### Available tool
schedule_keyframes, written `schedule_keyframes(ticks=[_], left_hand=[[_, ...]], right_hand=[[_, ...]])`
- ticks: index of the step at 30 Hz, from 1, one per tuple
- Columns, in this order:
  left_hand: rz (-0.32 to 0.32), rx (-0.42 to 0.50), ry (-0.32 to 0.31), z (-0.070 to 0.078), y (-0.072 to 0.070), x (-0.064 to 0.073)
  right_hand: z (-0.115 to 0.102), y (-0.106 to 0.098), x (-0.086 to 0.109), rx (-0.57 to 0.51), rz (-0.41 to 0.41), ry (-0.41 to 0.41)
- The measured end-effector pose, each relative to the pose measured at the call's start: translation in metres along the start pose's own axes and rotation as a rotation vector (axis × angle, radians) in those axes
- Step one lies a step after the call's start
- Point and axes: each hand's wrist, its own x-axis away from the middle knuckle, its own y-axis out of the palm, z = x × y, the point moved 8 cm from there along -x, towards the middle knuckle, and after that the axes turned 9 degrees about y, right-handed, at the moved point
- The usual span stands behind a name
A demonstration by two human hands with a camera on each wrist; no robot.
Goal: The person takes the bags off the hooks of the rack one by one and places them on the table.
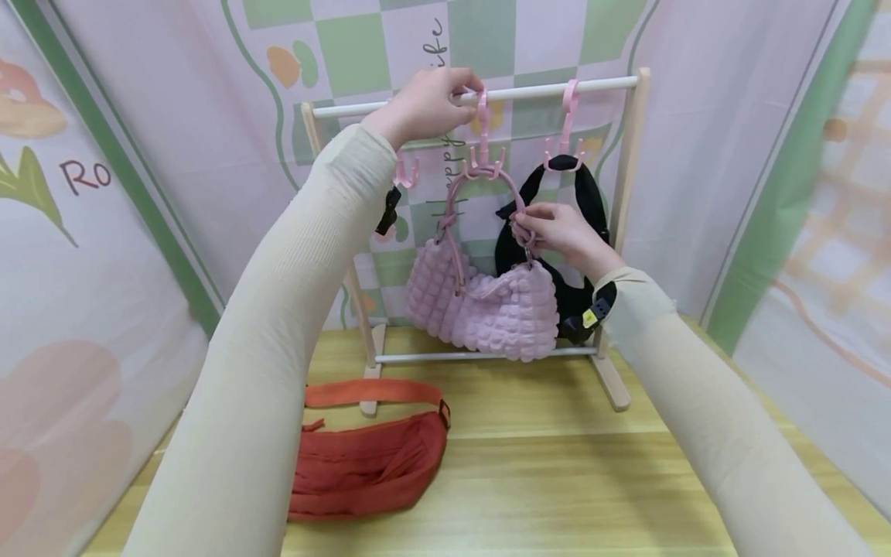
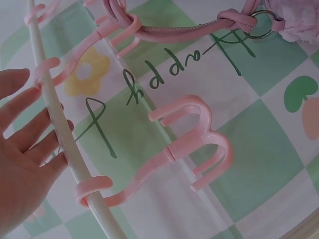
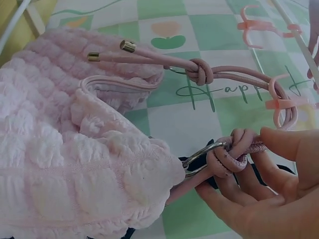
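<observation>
A pink puffy handbag [image 1: 487, 313] hangs by its looped strap [image 3: 239, 71] from the middle pink hook [image 1: 483, 128] on the rack. My right hand [image 1: 565, 236] pinches that strap at its knot [image 3: 232, 155], just above the metal ring. Up on the white rail [image 1: 539, 91], my left hand [image 1: 433, 104] rests beside the top of the middle hook. Its fingers are extended across the rail in the left wrist view, the index fingertip right at the hook, the thumb lifted away.
A black bag [image 1: 592, 201] hangs from the right pink hook [image 1: 569, 116]. The left pink hook [image 2: 189, 142] is partly behind my left arm, with a black strap [image 1: 388, 210] near it. On the wooden table [image 1: 529, 480] lies a red-orange waist bag [image 1: 369, 464], partly covered by my left sleeve.
</observation>
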Motion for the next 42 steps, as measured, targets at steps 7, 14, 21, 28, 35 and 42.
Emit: schedule_keyframes(ticks=[7, 14, 21, 28, 35, 42], left_hand=[[-0.002, -0.012, 0.002, 0.0000, 0.0001, 0.0002], [0.004, 0.004, 0.002, -0.0009, 0.0006, 0.0006], [0.007, 0.014, 0.001, -0.0016, 0.0011, 0.0011], [0.007, -0.005, 0.005, -0.0011, 0.0017, 0.0014], [0.015, 0.006, 0.007, -0.0010, 0.0027, 0.0007], [0.021, 0.007, 0.011, -0.0011, 0.0021, -0.0004]], right_hand=[[0.0058, 0.0015, -0.0034, -0.123, -0.072, 0.072], [0.0062, 0.0044, -0.0049, -0.256, -0.163, 0.059], [0.0056, 0.0049, -0.0038, -0.379, -0.238, 0.053], [0.0064, 0.0029, -0.0030, -0.443, -0.259, 0.067], [0.0048, 0.0015, -0.0039, -0.487, -0.275, 0.045], [0.0049, -0.0008, -0.0064, -0.552, -0.277, 0.042]])
